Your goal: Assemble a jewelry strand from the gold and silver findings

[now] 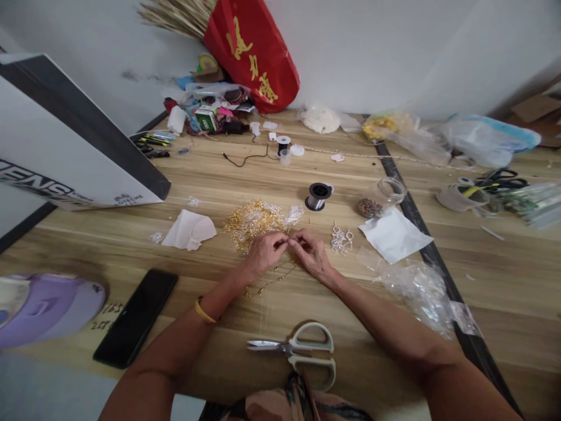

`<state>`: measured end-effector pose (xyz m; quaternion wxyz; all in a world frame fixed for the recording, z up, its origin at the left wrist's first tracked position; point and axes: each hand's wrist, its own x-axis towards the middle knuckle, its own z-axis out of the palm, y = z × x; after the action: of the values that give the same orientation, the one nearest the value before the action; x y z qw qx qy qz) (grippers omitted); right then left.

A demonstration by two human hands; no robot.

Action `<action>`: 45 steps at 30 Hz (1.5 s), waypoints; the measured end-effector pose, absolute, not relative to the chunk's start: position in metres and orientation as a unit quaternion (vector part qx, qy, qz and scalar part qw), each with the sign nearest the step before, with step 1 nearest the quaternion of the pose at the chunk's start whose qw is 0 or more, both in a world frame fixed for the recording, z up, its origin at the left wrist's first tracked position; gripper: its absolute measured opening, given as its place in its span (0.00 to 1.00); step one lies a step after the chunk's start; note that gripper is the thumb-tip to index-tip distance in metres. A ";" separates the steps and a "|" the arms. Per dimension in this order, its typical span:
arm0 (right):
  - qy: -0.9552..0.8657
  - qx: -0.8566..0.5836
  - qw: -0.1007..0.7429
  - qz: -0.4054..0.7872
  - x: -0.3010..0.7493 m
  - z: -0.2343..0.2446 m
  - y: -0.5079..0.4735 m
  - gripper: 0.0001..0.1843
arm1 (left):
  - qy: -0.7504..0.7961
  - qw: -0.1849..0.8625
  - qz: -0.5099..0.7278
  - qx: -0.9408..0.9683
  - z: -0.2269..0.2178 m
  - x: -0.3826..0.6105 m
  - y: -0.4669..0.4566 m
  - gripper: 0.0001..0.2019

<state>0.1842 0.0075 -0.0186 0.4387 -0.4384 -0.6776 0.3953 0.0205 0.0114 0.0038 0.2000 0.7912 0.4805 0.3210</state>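
— Left hand (pixel 266 250), right hand (pixel 312 255)?
— Pinched closed, tips nearly meeting beside gold pile (pixel 243 221); any held piece too small to tell.
— Gold chain (pixel 277 280)?
— Pile's near side, probably for easy reach.

Table (pixel 210 187) reads "165", "258"; white box (pixel 65 152), "ENS"; red bag (pixel 274 52), yellow Chinese characters (pixel 253 67)

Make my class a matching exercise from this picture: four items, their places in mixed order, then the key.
Items:
1. Scissors
2. Black phone
3. Gold-coloured pile
4. Red bag

Places:
A. Against the wall
B. Beside the left hand
C. Between the two forearms
D. On the table, outside the left forearm

Key: 1-C, 2-D, 3-B, 4-A
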 end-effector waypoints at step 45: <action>-0.532 -0.328 0.491 0.607 0.189 -0.017 0.015 0.13 | 0.441 0.481 0.392 0.649 0.010 0.024 0.013 0.07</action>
<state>0.1892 0.0151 -0.0172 0.4913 -0.3276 -0.5315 0.6072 0.0237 0.0125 0.0100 0.4809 0.6487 0.4411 0.3917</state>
